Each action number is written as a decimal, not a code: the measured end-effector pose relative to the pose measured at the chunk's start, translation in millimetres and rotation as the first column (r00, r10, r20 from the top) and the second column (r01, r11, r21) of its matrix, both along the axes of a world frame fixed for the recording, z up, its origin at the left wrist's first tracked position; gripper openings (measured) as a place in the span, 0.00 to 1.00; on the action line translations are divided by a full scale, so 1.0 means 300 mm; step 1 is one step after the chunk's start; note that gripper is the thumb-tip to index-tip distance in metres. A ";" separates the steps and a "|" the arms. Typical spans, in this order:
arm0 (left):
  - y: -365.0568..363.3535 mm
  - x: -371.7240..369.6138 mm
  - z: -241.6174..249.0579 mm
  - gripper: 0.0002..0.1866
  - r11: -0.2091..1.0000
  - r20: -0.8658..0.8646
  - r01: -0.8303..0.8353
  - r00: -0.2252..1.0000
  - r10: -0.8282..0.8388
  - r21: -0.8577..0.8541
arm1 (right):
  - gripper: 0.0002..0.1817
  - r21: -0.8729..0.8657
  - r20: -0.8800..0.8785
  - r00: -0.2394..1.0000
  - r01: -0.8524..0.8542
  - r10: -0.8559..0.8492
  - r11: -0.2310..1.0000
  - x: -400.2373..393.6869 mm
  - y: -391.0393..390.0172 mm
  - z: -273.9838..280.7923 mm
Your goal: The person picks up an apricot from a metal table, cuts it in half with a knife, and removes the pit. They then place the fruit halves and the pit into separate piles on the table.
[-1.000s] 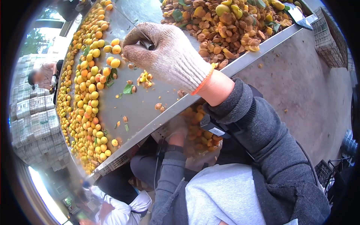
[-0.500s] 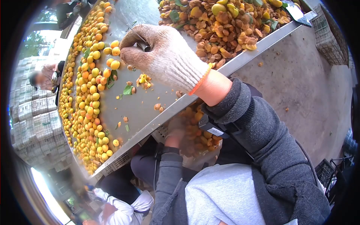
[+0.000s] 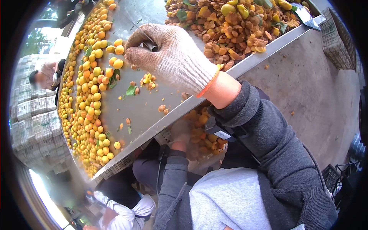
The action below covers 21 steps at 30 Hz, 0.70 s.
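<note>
My right hand [image 3: 168,53], in a stained white knit glove with an orange cuff, is held over the metal table [image 3: 142,109]. Its fingers are closed around a thin metal tool [image 3: 154,48]; a slim bright shaft crosses the curled fingers, and the rest is hidden in the grip. Below the table's near edge, my left hand [image 3: 181,130] is blurred above a crate of apricot pieces [image 3: 209,142]. Its fingers cannot be made out. Left of my right hand lie whole yellow-orange apricots [image 3: 92,92]; beyond it is a heap of brown pits and torn apricot flesh [image 3: 230,34].
Leaves and apricot scraps [image 3: 147,80] are scattered on the tabletop. A light-coloured tool or blade [image 3: 304,16] lies at the table's far right corner. Crates [image 3: 337,36] stand on the floor at right. Other people [image 3: 48,76] work at left; one in white [image 3: 126,214] sits nearby.
My right hand has shifted very slightly to the right, with the metal tool still in its grip. The view has moved a little. My left hand stays low by the crate.
</note>
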State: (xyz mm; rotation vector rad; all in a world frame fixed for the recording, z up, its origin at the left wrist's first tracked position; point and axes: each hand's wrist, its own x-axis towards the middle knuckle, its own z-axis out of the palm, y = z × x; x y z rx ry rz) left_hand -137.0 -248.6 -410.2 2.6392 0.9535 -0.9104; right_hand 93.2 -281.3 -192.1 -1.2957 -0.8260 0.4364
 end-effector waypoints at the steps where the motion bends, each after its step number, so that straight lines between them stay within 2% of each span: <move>1: -0.006 -0.006 0.002 0.16 1.000 0.008 -0.020 1.000 0.020 0.020 | 0.13 -0.009 0.013 1.000 0.002 -0.002 1.000 0.000 -0.001 0.003; 3: -0.021 -0.035 -0.030 0.16 0.998 0.079 -0.031 0.997 0.026 0.060 | 0.12 -0.016 0.028 1.000 -0.003 0.003 1.000 -0.003 0.000 0.005; 5: -0.014 -0.041 -0.051 0.17 0.994 0.150 -0.047 0.988 0.031 0.100 | 0.14 0.004 -0.056 0.998 0.022 -0.022 1.000 -0.007 0.002 0.008; 7: 0.014 -0.025 -0.060 0.17 0.975 -0.013 -0.221 0.975 0.220 -0.021 | 0.13 0.009 -0.084 0.996 0.001 0.000 1.000 0.000 0.010 -0.006; 8: 0.020 -0.046 -0.054 0.17 0.973 -0.011 -0.232 0.973 0.232 -0.015 | 0.12 0.013 -0.115 0.993 -0.013 0.014 1.000 -0.001 0.011 -0.009; 9: 0.023 -0.079 -0.049 0.16 0.953 0.144 -0.301 0.942 0.303 -0.038 | 0.12 -0.027 -0.117 0.993 0.009 -0.012 1.000 -0.001 -0.001 0.010; 10: 0.021 -0.112 -0.045 0.15 0.929 0.295 -0.363 0.882 0.367 -0.071 | 0.11 -0.037 -0.210 0.978 -0.023 0.014 0.999 -0.001 -0.013 0.032; 11: -0.001 -0.114 0.015 0.15 0.924 0.297 -0.376 0.877 0.378 -0.066 | 0.11 -0.023 -0.250 0.968 -0.015 0.009 1.000 0.000 -0.013 0.029; 12: -0.032 -0.122 0.082 0.12 0.944 0.484 -0.307 0.813 0.325 -0.119 | 0.11 -0.010 -0.290 0.957 -0.008 0.005 1.000 0.004 -0.011 0.025; 13: -0.062 -0.117 0.172 0.09 0.962 0.653 -0.228 0.707 0.271 -0.153 | 0.11 -0.038 -0.228 0.973 0.005 -0.013 0.999 0.010 -0.016 0.025; 14: -0.083 -0.117 0.263 0.09 0.959 0.655 -0.241 0.702 0.279 -0.150 | 0.13 -0.020 -0.231 0.973 0.010 -0.014 1.000 0.010 -0.013 0.019; 16: -0.104 -0.130 0.444 0.04 0.973 0.824 -0.221 0.539 0.175 -0.062 | 0.14 -0.058 -0.251 0.968 -0.034 0.018 0.998 0.002 -0.021 0.026; 17: -0.098 -0.152 0.514 0.05 0.967 0.875 -0.255 0.464 0.137 -0.016 | 0.14 -0.053 -0.250 0.968 -0.050 0.036 0.997 -0.005 -0.017 0.021; 18: -0.082 -0.185 0.571 0.06 0.956 0.917 -0.293 0.389 0.089 0.032 | 0.14 -0.077 -0.176 0.984 -0.047 0.033 0.996 -0.013 -0.007 0.010; 19: -0.067 -0.222 0.613 0.08 0.926 0.938 -0.375 0.331 0.100 0.034 | 0.14 -0.098 -0.102 0.994 -0.041 0.031 0.994 -0.021 0.004 0.001; 20: -0.049 -0.266 0.646 0.09 0.891 0.957 -0.453 0.271 0.104 0.032 | 0.14 -0.088 -0.103 0.993 -0.059 0.050 0.994 -0.027 0.011 -0.002; 21: -0.020 -0.334 0.652 0.11 0.835 0.951 -0.550 0.267 0.156 0.018 | 0.14 -0.098 -0.044 0.998 -0.040 0.036 0.994 -0.030 0.016 -0.003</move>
